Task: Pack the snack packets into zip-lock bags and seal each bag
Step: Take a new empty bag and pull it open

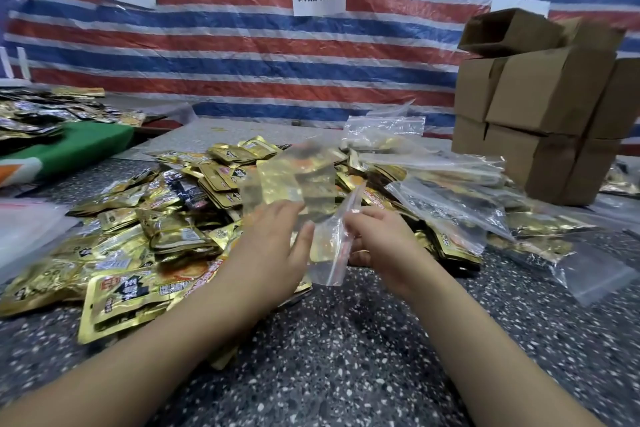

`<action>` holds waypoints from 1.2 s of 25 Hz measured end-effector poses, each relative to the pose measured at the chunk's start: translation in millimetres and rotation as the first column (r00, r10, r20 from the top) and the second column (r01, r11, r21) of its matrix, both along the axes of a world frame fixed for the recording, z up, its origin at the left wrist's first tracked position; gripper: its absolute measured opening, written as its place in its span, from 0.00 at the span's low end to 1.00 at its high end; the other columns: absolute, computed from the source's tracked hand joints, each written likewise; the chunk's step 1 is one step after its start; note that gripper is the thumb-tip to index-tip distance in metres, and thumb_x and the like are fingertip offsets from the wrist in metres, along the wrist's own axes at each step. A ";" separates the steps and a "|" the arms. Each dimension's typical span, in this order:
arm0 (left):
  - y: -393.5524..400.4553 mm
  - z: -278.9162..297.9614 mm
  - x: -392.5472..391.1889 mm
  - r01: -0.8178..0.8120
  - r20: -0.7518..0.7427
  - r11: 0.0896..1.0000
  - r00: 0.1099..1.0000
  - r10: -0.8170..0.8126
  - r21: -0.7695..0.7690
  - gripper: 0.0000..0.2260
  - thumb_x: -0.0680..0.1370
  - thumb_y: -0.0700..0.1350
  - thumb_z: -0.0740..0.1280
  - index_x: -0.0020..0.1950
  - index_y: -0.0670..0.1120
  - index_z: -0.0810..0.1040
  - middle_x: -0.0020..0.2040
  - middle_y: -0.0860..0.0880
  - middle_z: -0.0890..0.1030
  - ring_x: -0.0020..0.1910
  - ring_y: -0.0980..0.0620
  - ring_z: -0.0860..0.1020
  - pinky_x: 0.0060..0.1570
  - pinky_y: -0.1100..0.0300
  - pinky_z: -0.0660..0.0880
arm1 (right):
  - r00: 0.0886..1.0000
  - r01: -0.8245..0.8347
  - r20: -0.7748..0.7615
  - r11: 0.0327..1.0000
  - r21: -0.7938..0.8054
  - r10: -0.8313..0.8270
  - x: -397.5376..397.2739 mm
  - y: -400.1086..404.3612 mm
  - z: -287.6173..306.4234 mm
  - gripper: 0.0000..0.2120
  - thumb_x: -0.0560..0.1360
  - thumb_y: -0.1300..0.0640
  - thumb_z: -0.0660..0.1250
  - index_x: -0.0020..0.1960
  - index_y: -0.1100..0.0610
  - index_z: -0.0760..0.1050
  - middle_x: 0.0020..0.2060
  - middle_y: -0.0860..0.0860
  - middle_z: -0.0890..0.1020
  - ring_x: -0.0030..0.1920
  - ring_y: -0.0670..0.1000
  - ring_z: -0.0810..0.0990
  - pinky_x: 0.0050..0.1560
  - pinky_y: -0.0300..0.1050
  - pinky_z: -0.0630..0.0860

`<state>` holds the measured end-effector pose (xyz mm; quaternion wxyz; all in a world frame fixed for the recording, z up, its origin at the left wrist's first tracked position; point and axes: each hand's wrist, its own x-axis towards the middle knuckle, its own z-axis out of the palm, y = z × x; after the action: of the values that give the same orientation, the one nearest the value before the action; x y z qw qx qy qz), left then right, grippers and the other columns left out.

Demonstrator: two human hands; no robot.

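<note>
While held: hands point(273, 236) on bag point(325, 253).

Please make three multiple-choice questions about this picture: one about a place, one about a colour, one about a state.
1. Where do the cardboard boxes stand?
A. far right
B. far left
C. between the arms

2. What colour are most of the snack packets?
A. pink
B. gold
C. white

3. What are the two hands doing?
A. resting flat
B. holding one zip-lock bag
C. lifting a box

Answers: 1 A, they are stacked by the striped tarp at right. 2 B, the foil is gold. 3 B, left hand and right hand hold the zip-lock bag.
</note>
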<state>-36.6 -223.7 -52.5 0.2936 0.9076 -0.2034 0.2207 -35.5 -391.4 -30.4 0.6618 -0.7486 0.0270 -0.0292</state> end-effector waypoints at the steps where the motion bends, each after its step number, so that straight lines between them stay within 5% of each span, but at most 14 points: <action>1: 1.3 2.6 -0.5 -0.040 -0.004 0.998 0.999 0.040 -0.037 0.20 0.83 0.53 0.57 0.73 0.48 0.66 0.70 0.50 0.70 0.63 0.50 0.73 0.63 0.58 0.65 | 0.998 -0.034 0.052 0.999 0.031 0.032 -2.2 0.8 3.5 0.09 0.80 0.61 0.63 0.47 0.64 0.79 0.35 0.55 0.80 0.32 0.49 0.77 0.33 0.43 0.75; 5: 6.7 9.0 -1.3 -0.091 -0.147 0.974 0.987 0.061 -0.206 0.19 0.82 0.57 0.56 0.71 0.54 0.68 0.68 0.54 0.73 0.59 0.50 0.77 0.60 0.52 0.72 | 0.969 -0.177 0.216 0.953 0.248 0.123 -13.9 1.2 18.3 0.10 0.80 0.59 0.65 0.42 0.56 0.83 0.42 0.59 0.76 0.43 0.55 0.73 0.42 0.48 0.76; 8: 4.4 10.9 -4.7 -0.005 -0.199 0.942 0.978 -0.066 -0.335 0.08 0.81 0.56 0.58 0.56 0.57 0.74 0.53 0.59 0.80 0.47 0.53 0.81 0.46 0.53 0.77 | 0.961 -0.226 0.236 0.906 0.357 0.147 -19.6 3.7 21.4 0.08 0.79 0.60 0.65 0.43 0.57 0.81 0.41 0.59 0.75 0.41 0.56 0.72 0.43 0.47 0.75; 13: 4.1 26.6 -13.2 0.193 0.002 0.776 0.971 -0.240 -0.601 0.12 0.79 0.56 0.63 0.40 0.51 0.75 0.34 0.49 0.79 0.31 0.53 0.79 0.33 0.54 0.77 | 0.945 -0.100 0.315 0.995 0.018 0.090 -20.9 9.0 15.9 0.06 0.79 0.60 0.66 0.46 0.62 0.78 0.31 0.51 0.79 0.30 0.46 0.78 0.32 0.39 0.76; 19: 0.3 22.4 -22.2 0.306 -0.097 0.816 0.911 -0.400 -0.490 0.13 0.72 0.54 0.69 0.38 0.45 0.76 0.31 0.52 0.81 0.30 0.54 0.79 0.32 0.60 0.76 | 0.956 -0.240 0.191 0.968 0.067 0.224 -19.7 11.8 11.8 0.04 0.77 0.62 0.69 0.44 0.61 0.79 0.33 0.51 0.80 0.30 0.45 0.78 0.30 0.37 0.74; 24: 6.6 21.3 -14.9 0.239 -0.107 0.886 0.947 -0.304 -0.398 0.09 0.75 0.45 0.72 0.37 0.46 0.76 0.31 0.50 0.79 0.31 0.49 0.81 0.35 0.51 0.77 | 0.947 -0.319 0.104 0.930 0.183 0.304 -18.8 5.1 11.2 0.09 0.68 0.56 0.75 0.43 0.60 0.81 0.34 0.53 0.81 0.32 0.46 0.79 0.30 0.36 0.74; 30: 9.0 21.1 -16.9 0.251 -0.035 0.929 0.962 -0.270 -0.271 0.10 0.72 0.49 0.75 0.35 0.49 0.78 0.31 0.53 0.79 0.29 0.56 0.76 0.31 0.60 0.72 | 0.948 -0.312 0.113 0.936 0.164 0.296 -18.7 6.1 7.6 0.05 0.69 0.57 0.74 0.41 0.59 0.82 0.34 0.52 0.82 0.34 0.47 0.80 0.33 0.38 0.74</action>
<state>-53.4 -214.6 -31.4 0.4456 0.8326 -0.2802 0.1724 -54.2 -385.3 -22.8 0.7236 -0.6791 -0.1151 0.0437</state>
